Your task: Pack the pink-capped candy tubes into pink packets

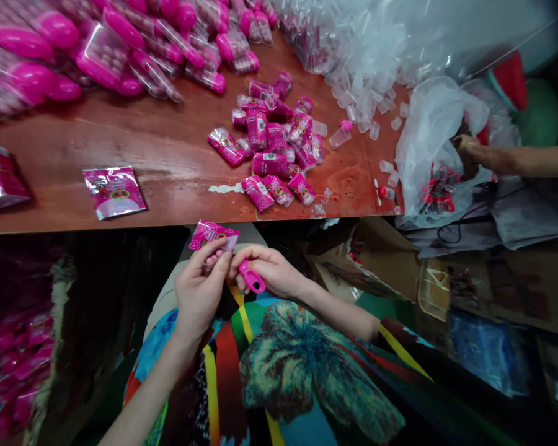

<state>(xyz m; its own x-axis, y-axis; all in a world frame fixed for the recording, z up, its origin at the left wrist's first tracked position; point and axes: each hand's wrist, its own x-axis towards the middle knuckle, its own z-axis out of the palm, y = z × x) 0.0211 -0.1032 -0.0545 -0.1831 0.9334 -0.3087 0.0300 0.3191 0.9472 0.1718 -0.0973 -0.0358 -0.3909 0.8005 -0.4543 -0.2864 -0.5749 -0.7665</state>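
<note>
My left hand is closed on a pink printed wrapper, above my lap at the table's front edge. Small pink balls show through clear plastic between its fingers and thumb. Close against it on the right, my right hand is closed on a bright pink plastic piece with a dark hole at its end. Fingers hide whether this piece joins the clear part with the balls. On the table beyond lies a pile of small pink wrapped packs. A flat pink wrapper lies to the left.
Clear containers of pink balls with pink ends are heaped at the back left. Clear plastic cups spread at the back right. A co-worker's hand reaches into a white plastic bag. An open cardboard box stands below the edge.
</note>
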